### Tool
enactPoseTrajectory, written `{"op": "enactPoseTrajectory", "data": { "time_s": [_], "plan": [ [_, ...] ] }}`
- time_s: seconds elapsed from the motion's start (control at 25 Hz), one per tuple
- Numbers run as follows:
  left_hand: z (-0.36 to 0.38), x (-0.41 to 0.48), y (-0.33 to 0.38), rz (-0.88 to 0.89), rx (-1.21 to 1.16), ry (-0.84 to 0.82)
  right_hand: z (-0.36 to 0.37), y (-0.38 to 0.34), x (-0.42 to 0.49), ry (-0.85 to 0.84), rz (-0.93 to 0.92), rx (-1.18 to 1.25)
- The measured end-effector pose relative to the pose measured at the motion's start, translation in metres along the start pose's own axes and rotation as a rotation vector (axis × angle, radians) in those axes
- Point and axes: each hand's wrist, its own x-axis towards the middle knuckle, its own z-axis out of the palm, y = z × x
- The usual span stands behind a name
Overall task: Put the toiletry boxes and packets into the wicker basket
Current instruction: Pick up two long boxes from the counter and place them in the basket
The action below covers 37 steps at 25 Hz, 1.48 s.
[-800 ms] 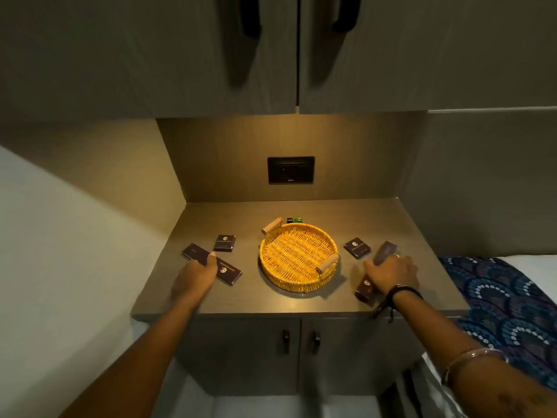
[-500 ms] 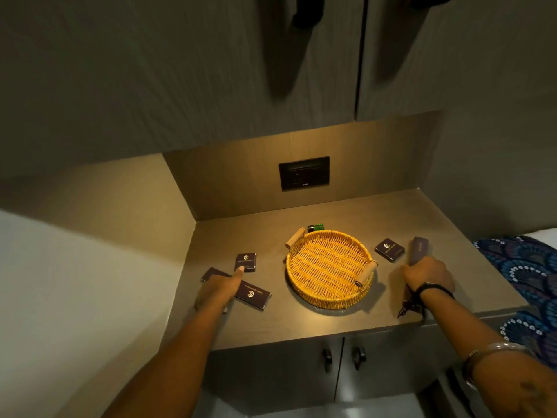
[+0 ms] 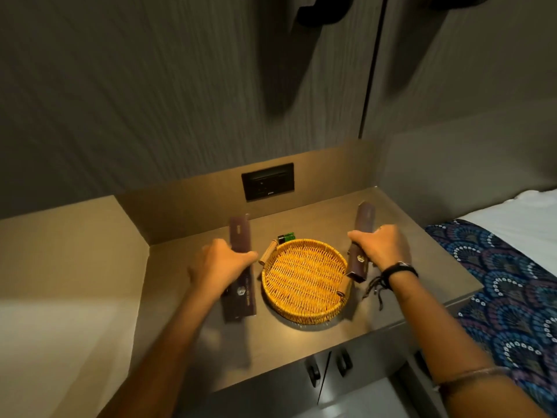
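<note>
A round wicker basket [image 3: 301,317] with two wooden handles sits empty in the middle of the brown counter [image 3: 422,285]. My left hand [image 3: 217,267] is closed around a long dark purple toiletry box [image 3: 239,298], held lengthwise above the counter just left of the basket. My right hand [image 3: 379,247] grips a second long dark purple box [image 3: 365,217], raised just right of the basket with its near end over the rim. The small square boxes seen earlier are out of sight.
A small green item [image 3: 287,237] lies behind the basket. A black socket panel [image 3: 267,181] is on the back wall. Cupboard doors [image 3: 328,366] are below the counter. A bed with a patterned blue cover [image 3: 512,291] is on the right.
Both hands have closed on long dark boxes and lifted them off the counter to either side of the basket. The camera has moved closer and tilted down.
</note>
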Motion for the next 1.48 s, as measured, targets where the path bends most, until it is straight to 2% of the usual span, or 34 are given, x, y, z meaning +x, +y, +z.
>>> {"op": "enactPoseTrajectory", "data": {
  "time_s": [0.08, 0.2, 0.4, 0.68, 0.96, 1.2, 1.4, 1.48],
  "plan": [
    [0.010, 0.011, 0.052, 0.168, 0.111, -0.048, 0.021, -0.017, -0.007, -0.023, -0.011, -0.081],
    [0.045, 0.027, 0.101, 0.248, 0.245, -0.150, 0.054, -0.021, -0.016, 0.014, -0.030, -0.280],
    [0.101, 0.044, 0.099, 0.284, 0.406, -0.210, 0.089, -0.005, -0.025, 0.153, -0.097, -0.570],
    [0.109, 0.050, 0.097, 0.311, 0.514, -0.170, 0.098, 0.009, -0.023, 0.136, -0.123, -0.785],
    [0.111, 0.041, 0.089, 0.379, 0.517, -0.109, 0.096, 0.014, -0.021, 0.200, -0.122, -0.782],
    [0.073, 0.035, 0.085, 0.373, 0.258, 0.061, 0.074, 0.019, -0.011, 0.151, -0.176, -0.636],
    [0.037, 0.062, 0.014, 0.191, 0.216, 0.209, 0.046, 0.040, 0.021, 0.181, -0.148, -0.403],
    [0.034, 0.075, -0.030, 0.065, 0.273, 0.164, 0.035, 0.058, 0.045, 0.129, -0.098, -0.377]
  ]
}}
